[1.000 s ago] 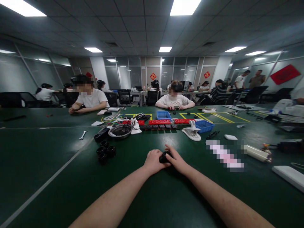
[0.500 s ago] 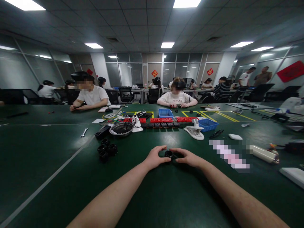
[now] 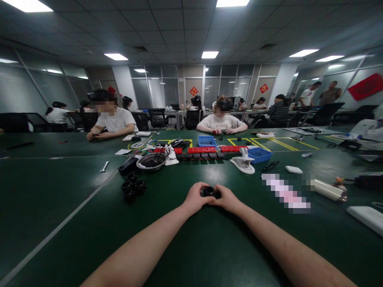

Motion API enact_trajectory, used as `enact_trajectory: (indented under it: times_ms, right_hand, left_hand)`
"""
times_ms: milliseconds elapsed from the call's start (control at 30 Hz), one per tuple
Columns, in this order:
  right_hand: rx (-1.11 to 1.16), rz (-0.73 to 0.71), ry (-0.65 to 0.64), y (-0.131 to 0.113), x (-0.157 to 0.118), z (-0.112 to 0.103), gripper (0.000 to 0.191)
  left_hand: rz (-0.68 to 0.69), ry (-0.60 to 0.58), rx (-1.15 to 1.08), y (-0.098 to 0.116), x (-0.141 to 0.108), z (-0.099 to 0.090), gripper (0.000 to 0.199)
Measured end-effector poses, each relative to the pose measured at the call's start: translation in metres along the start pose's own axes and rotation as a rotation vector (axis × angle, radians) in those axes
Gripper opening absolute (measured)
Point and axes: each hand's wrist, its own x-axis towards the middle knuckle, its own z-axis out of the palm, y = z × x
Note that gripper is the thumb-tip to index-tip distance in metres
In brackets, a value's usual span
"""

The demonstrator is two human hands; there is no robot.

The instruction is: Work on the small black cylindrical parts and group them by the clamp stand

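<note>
From where I stand, L hand & R hand have fingers curled round a small blk cup, gripping it nr mid bench, w/ similar blk cups off left. Red wall sign: Chinese chars., too small to read.

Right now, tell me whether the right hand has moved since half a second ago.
Yes: the right hand has shifted left, judged against the white clip base.

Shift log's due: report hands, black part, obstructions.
Left hand, right hand curled around black part; grip unclear. Round opening faces up. Black cluster apart, leftward, not blocking.
</note>
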Motion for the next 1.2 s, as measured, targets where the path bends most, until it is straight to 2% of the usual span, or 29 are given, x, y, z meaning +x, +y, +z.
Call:
enact_trajectory:
  times_ms: [100,200,267,367,500,633,733,933,1100,1200]
  right_hand:
    - [-0.238,0.052,0.117,-0.011,-0.002,0.008,0.03]
    - [-0.391,0.072,0.155,-0.021,-0.006,0.011,0.026]
    - [-0.417,0.066,0.166,-0.024,-0.007,0.01,0.029]
    - [-0.306,0.021,0.148,-0.019,-0.007,0.006,0.041]
    - [0.046,-0.146,-0.032,-0.004,-0.002,-0.005,0.061]
    - [0.301,-0.186,-0.261,0.001,0.001,-0.017,0.053]
    - [0.383,-0.16,-0.362,0.0,0.002,-0.023,0.043]
    - [0.388,-0.142,-0.365,0.001,0.004,-0.022,0.037]
    - [0.371,-0.093,-0.317,0.003,0.005,-0.017,0.031]
    - [0.3,-0.015,-0.219,0.002,0.004,-0.011,0.028]
  left_hand:
    - [-0.049,0.09,0.048,-0.002,0.001,0.006,0.041]
    - [-0.067,0.144,0.069,-0.003,0.001,0.01,0.042]
    - [-0.058,0.148,0.069,-0.003,0.001,0.01,0.041]
    - [-0.026,0.107,0.05,-0.002,0.0,0.006,0.039]
    - [0.054,-0.004,-0.022,0.0,-0.001,-0.003,0.038]
    - [0.083,-0.081,-0.093,0.001,-0.001,-0.012,0.045]
    - [0.079,-0.098,-0.129,-0.001,0.001,-0.017,0.057]
    - [0.117,-0.177,-0.148,-0.007,0.005,-0.017,0.046]
    - [0.069,-0.155,-0.136,-0.004,0.005,-0.017,0.043]
    - [0.043,-0.117,-0.09,-0.001,0.004,-0.017,0.042]
